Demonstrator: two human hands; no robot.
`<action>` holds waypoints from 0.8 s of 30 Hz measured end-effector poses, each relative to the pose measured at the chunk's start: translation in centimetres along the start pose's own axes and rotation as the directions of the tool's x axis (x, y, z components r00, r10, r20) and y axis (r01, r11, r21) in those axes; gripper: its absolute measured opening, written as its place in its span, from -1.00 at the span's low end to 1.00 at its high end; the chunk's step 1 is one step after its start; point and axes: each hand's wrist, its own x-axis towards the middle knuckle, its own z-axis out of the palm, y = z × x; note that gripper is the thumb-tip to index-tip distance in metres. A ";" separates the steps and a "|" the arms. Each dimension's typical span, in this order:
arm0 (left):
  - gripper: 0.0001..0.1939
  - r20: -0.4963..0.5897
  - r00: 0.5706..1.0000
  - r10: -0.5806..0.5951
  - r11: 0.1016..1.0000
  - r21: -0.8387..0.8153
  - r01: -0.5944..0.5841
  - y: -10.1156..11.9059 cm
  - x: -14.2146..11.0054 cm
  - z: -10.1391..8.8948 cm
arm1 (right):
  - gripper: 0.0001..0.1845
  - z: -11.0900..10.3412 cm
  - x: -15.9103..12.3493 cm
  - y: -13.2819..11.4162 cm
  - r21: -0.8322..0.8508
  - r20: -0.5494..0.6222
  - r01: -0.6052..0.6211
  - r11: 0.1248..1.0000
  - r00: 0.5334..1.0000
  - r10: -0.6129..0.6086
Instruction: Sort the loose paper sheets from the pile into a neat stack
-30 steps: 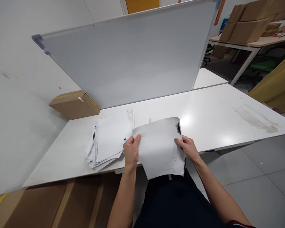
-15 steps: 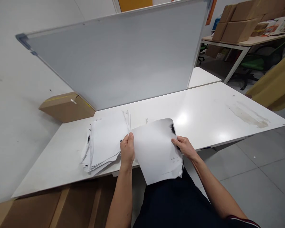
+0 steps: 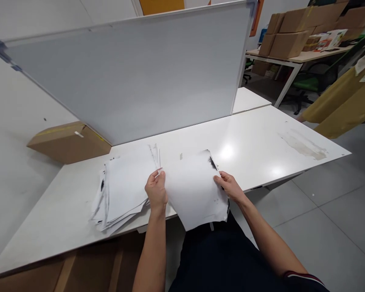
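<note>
Between my hands is a white paper sheet (image 3: 191, 190) with black smudges along its right edge and faint print near its lower right. It hangs partly over the table's front edge, close to my body. My left hand (image 3: 157, 190) pinches its left edge, thumb on top. On the opposite edge, my right hand (image 3: 228, 185) grips with the thumb over the paper and fingers beneath. Whether more than one sheet is held I cannot tell. Just left of my left hand lies an uneven stack of papers (image 3: 126, 186), some with black marks at the edges.
A large whiteboard (image 3: 134, 77) stands at the back of the white table (image 3: 255, 142). One cardboard box (image 3: 69, 142) is wedged by the wall at left. Boxes (image 3: 288, 42) sit on another desk (image 3: 307, 56); a person's yellow-clad legs (image 3: 337, 105) show at right.
The view has shifted slightly to the right. The sheet stays in both hands and its lower edge curls more. More of the person at right shows.
</note>
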 end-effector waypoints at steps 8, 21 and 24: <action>-0.67 -0.087 0.996 0.033 0.999 0.021 -0.032 -0.3 0.6 -0.2 | -0.52 0.6 0.5 -1.3 -0.198 -0.124 0.112 0.974 0.983 -0.138; -0.65 0.195 0.979 -0.054 0.995 -0.075 0.070 0.4 1.1 2.6 | -0.60 -1.7 2.4 -2.3 -0.101 -0.077 0.067 0.993 0.994 -0.075; -0.67 0.176 0.984 -0.023 0.998 -0.054 0.033 1.0 0.9 2.6 | -0.69 -1.7 1.1 -1.7 -0.159 -0.038 0.043 0.986 0.998 -0.050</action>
